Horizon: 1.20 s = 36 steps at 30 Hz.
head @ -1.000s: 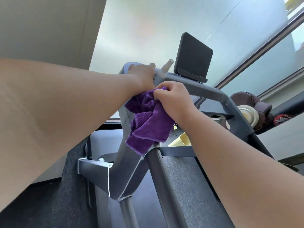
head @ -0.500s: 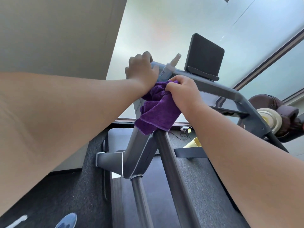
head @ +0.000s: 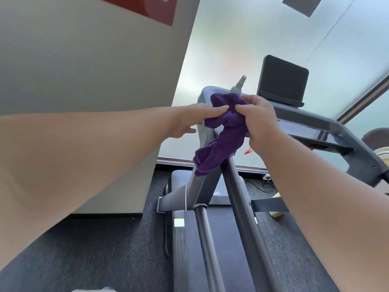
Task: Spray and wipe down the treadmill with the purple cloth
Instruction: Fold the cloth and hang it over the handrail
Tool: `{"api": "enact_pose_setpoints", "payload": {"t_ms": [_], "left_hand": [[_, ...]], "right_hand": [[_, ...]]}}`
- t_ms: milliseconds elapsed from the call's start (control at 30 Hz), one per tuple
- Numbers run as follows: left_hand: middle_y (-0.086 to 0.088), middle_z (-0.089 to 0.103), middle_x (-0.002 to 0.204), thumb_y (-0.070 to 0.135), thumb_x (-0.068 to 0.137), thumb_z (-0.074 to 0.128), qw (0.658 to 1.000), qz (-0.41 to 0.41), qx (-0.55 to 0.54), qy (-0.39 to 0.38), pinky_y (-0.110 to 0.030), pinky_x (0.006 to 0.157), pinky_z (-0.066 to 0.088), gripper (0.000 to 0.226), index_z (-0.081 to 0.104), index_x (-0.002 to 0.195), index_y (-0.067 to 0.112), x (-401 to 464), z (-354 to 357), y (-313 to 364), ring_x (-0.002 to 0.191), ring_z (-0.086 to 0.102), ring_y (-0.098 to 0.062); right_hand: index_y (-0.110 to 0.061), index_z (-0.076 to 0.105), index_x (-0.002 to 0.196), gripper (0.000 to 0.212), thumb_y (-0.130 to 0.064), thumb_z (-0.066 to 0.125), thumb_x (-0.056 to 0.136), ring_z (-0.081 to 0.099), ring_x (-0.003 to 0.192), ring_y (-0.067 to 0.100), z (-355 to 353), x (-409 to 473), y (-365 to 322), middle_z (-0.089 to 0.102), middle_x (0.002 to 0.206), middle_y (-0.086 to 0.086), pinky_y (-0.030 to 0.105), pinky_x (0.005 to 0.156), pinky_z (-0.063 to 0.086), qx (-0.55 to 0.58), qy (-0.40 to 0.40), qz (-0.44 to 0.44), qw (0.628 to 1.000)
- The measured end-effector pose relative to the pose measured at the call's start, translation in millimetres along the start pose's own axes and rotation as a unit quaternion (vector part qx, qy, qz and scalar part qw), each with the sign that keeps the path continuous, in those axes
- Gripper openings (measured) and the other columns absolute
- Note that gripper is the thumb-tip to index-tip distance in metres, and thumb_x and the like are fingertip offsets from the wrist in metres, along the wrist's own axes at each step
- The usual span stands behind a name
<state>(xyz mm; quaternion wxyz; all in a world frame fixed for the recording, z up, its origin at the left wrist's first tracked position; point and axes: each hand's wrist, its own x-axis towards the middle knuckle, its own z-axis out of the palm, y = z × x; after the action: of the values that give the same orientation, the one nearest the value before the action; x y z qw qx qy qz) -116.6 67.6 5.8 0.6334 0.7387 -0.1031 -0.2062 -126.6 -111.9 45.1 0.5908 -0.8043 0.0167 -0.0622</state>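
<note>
**Observer:** Your right hand (head: 260,125) is closed around the purple cloth (head: 221,140), bunching it at the upper left corner of the treadmill (head: 328,131) frame. Thumb and forefinger pinch the top fold; the remainder hangs down and drapes over the upper end of the dark handrail (head: 242,207).

**Recorder:** And your left hand (head: 195,121)?

**Observer:** Flat and spread. Your fingers (head: 216,109) are extended, tips touching the cloth from the left side, nothing gripped. Thumb points down toward the grey upright (head: 202,186).

**Recorder:** Where's the spray bottle (head: 239,86)?

**Observer:** Behind the cloth, on the console ledge. Only the nozzle and neck show above the fabric; the body is hidden. Neither of your hands touches it.

**Recorder:** Anything else on the console?

**Observer:** A dark tablet holder (head: 284,81) stands to the right of the bottle, tilted back. A black panel runs along the crossbar below it.

**Recorder:** Floor level?

**Observer:** Dark carpet (head: 101,249) on both sides of the belt. A yellow object (head: 277,213) lies to the right of the deck, partly hidden by your right forearm. A small red item (head: 248,151) shows just below your right wrist; too small to identify. A red sign (head: 151,7) on the wall, upper left.
</note>
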Motion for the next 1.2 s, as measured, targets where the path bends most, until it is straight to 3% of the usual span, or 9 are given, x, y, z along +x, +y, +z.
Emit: {"api": "enact_pose_setpoints", "payload": {"t_ms": [267,400,533,667,900,933,967,1100,1200], "left_hand": [[-0.003,0.068,0.102,0.028,0.096,0.063,0.989,-0.016,-0.149,0.002,-0.031,0.084,0.061,0.016,0.065,0.109,0.019,5,-3,17,0.091,0.068,-0.016],[-0.006,0.063,0.097,0.016,0.096,0.059,0.994,0.013,-0.090,0.066,-0.032,0.076,0.059,0.013,0.065,0.106,0.018,11,-5,20,0.083,0.061,-0.016],[-0.005,0.064,0.091,0.014,0.101,0.056,0.992,0.047,-0.090,0.071,-0.034,0.077,0.053,0.010,0.061,0.096,0.021,8,-12,19,0.085,0.060,-0.019],[-0.003,0.063,0.092,0.020,0.101,0.057,0.996,0.041,-0.017,0.072,-0.025,0.060,0.050,0.011,0.059,0.090,0.023,-1,-10,30,0.081,0.058,-0.016],[0.006,0.039,0.078,0.062,0.093,0.062,0.976,0.130,0.159,0.074,-0.027,0.065,0.041,0.046,0.054,0.078,0.019,-24,5,90,0.076,0.037,-0.005],[0.018,0.051,0.120,0.069,0.089,0.062,0.967,0.138,0.203,0.061,-0.027,0.066,0.040,0.053,0.056,0.078,0.018,-30,9,100,0.117,0.040,-0.007],[0.014,0.068,0.091,0.072,0.086,0.064,0.956,0.140,0.257,0.041,-0.027,0.068,0.043,0.054,0.061,0.082,0.018,-34,13,107,0.083,0.066,-0.013],[0.005,0.072,0.095,0.055,0.085,0.075,0.896,0.131,0.423,-0.013,-0.034,0.082,0.055,0.033,0.070,0.092,0.024,-41,20,126,0.093,0.069,-0.019],[0.002,0.076,0.109,0.039,0.087,0.078,0.944,0.107,0.305,-0.062,-0.038,0.098,0.055,0.029,0.070,0.109,0.023,-45,20,132,0.106,0.072,-0.019]], "right_hand": [[-0.001,0.066,0.128,0.039,-0.002,0.056,0.091,0.070,0.094,0.030,1,-11,-8,0.073,0.117,0.023,0.038,0.076,0.058,0.107,0.012,0.088,0.990],[-0.005,0.072,0.116,0.027,0.002,0.059,0.093,0.071,0.082,0.025,3,-18,-12,0.076,0.100,0.016,0.034,0.066,0.059,0.049,0.011,0.089,0.995],[-0.002,0.074,0.111,0.023,0.004,0.060,0.094,0.074,0.089,0.030,7,-31,-5,0.077,0.109,0.024,0.052,0.090,0.060,-0.005,0.007,0.106,0.994],[-0.013,0.078,0.096,0.019,-0.004,0.061,0.097,0.071,0.081,0.023,-2,-47,-10,0.080,0.098,0.014,0.039,0.079,0.057,-0.041,0.032,0.094,0.994],[-0.014,0.078,0.095,0.017,-0.021,0.062,0.093,0.065,0.076,0.018,-48,-53,-55,0.073,0.085,0.003,0.034,0.069,0.050,-0.083,0.086,-0.004,0.993],[-0.011,0.074,0.100,0.021,-0.025,0.061,0.091,0.064,0.077,0.020,-54,-54,-60,0.071,0.085,0.003,0.036,0.070,0.051,-0.087,0.089,-0.011,0.992],[-0.009,0.072,0.102,0.026,-0.028,0.059,0.089,0.062,0.077,0.022,-60,-56,-63,0.069,0.085,0.003,0.040,0.069,0.053,-0.089,0.093,-0.012,0.992],[-0.006,0.066,0.107,0.030,-0.028,0.052,0.092,0.056,0.074,0.025,-79,-63,-67,0.060,0.083,0.005,0.045,0.062,0.055,-0.098,0.115,-0.024,0.988],[-0.004,0.065,0.110,0.033,-0.029,0.051,0.093,0.055,0.076,0.023,-86,-67,-67,0.060,0.086,0.005,0.039,0.066,0.047,-0.063,0.130,-0.035,0.989]]}}
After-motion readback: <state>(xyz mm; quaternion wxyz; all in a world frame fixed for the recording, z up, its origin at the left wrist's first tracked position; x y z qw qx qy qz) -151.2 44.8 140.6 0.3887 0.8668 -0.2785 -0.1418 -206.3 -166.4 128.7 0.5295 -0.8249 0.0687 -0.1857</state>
